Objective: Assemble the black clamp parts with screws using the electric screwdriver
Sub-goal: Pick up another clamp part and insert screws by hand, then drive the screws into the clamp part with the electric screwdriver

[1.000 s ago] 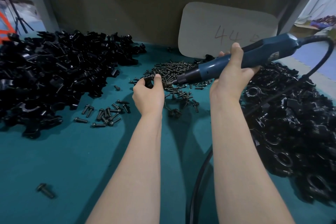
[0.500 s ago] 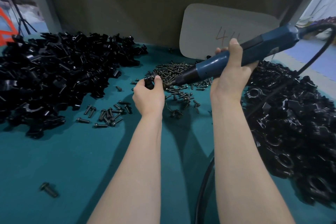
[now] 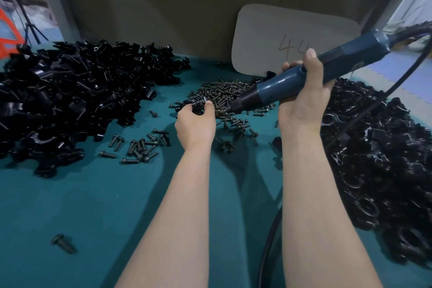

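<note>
Electric screwdriver tilts steeper than second ago, rear end higher; hands hold position, apart. Left hand pinches small black clamp part at near edge of screw pile. Right hand grips screwdriver, bit tip just beside left thumb. Clamp heap left of screw pile, second heap right, grey card behind, all on green table.

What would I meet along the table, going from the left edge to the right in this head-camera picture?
left heap of black clamp parts → loose bolts → left hand pinching a small black part → right hand gripping the electric screwdriver → right heap of clamp parts
</note>
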A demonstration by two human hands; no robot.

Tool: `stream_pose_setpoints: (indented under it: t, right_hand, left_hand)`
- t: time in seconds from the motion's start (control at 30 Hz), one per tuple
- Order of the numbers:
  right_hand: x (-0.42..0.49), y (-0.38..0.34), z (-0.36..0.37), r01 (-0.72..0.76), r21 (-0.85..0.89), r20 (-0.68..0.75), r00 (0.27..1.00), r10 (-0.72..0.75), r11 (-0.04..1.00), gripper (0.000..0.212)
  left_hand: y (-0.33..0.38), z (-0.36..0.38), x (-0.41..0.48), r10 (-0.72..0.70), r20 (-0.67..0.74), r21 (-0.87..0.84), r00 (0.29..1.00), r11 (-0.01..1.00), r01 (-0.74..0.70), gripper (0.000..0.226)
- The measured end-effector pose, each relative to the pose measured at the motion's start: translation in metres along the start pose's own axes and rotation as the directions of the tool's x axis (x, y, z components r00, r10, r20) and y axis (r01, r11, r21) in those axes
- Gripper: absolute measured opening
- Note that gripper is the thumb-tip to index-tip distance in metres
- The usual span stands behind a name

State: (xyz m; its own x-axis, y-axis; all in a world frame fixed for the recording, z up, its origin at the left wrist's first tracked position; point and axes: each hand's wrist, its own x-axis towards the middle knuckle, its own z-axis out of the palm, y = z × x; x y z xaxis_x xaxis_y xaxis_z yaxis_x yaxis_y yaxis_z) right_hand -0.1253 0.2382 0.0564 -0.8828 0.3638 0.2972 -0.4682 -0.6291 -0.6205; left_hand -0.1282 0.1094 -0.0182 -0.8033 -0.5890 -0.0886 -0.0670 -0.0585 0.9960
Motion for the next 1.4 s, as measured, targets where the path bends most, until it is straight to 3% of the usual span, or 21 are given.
stream_pose_setpoints:
  t: [0.2,0.3,0.4,0.47,0.57,0.7,0.8,0.9,0.97,1.03,1.17,1.23,1.3,1.4]
  right_hand:
    - [-0.001,-0.009,0.004,-0.012,0.014,0.004,1.0,0.012,1.0,0.051]
    - [0.007,-0.019,0.002,-0.049,-0.024,-0.075,0.996,0.047,0.999,0.041]
    - [0.018,-0.027,-0.006,-0.206,-0.241,-0.198,0.967,0.159,0.949,0.065]
    - [0.021,-0.026,-0.016,-0.354,-0.473,-0.227,0.934,0.276,0.807,0.088]
    - [0.019,-0.015,-0.026,-0.451,-0.683,-0.21,0.875,0.437,0.574,0.097]
    - [0.018,0.003,-0.03,-0.306,-0.932,-0.199,0.88,0.432,0.193,0.1]
    - [0.016,0.011,-0.029,-0.2,-0.979,-0.177,0.909,0.377,0.023,0.099]
    - [0.016,0.019,-0.028,-0.158,-0.984,-0.177,0.923,0.34,-0.084,0.096]
    - [0.016,0.025,-0.029,-0.14,-0.973,-0.199,0.912,0.358,-0.183,0.095]
    - [0.015,0.029,-0.031,-0.139,-0.952,-0.238,0.897,0.373,-0.273,0.091]
    - [0.015,0.029,-0.03,-0.12,-0.944,-0.229,0.91,0.345,-0.309,0.051]
    - [0.016,0.024,-0.028,-0.093,-0.959,-0.183,0.925,0.333,-0.268,0.041]
    - [0.016,0.014,-0.024,-0.091,-0.982,-0.137,0.947,0.291,-0.168,0.041]
    - [0.01,-0.006,-0.014,-0.029,-0.998,-0.012,0.957,0.291,0.054,0.037]
  left_hand:
    - [0.0,-0.001,0.0,-0.014,-0.008,-0.008,1.0,1.0,0.014,0.022]
    - [0.004,-0.004,0.0,-0.087,-0.011,-0.188,0.996,0.979,0.083,0.03]
    - [0.012,-0.006,-0.003,-0.132,0.079,-0.463,0.988,0.873,0.154,0.018]
    - [0.015,-0.007,-0.004,-0.137,0.168,-0.592,0.976,0.778,0.211,0.019]
    - [0.017,-0.006,-0.005,-0.141,0.278,-0.671,0.95,0.679,0.297,0.02]
    - [0.017,-0.001,-0.006,-0.15,0.349,-0.641,0.925,0.682,0.352,0.024]
    - [0.014,0.005,-0.009,-0.018,0.304,-0.545,0.953,0.817,0.19,0.025]
    - [0.009,0.008,-0.012,0.148,0.262,-0.27,0.954,0.96,-0.074,0.036]
    - [0.008,0.007,-0.013,0.245,0.243,-0.125,0.938,0.967,-0.22,0.04]
    - [0.008,0.007,-0.015,0.296,0.26,-0.087,0.919,0.955,-0.283,0.046]
    - [0.004,0.01,-0.02,0.265,0.298,0.007,0.917,0.96,-0.28,0.063]
    - [0.005,0.012,-0.02,0.222,0.279,-0.01,0.934,0.974,-0.228,0.045]
    - [0.008,0.013,-0.023,0.208,0.269,-0.031,0.94,0.978,-0.207,0.019]
    - [0.012,0.021,-0.032,0.275,0.256,-0.042,0.927,0.961,-0.274,0.013]
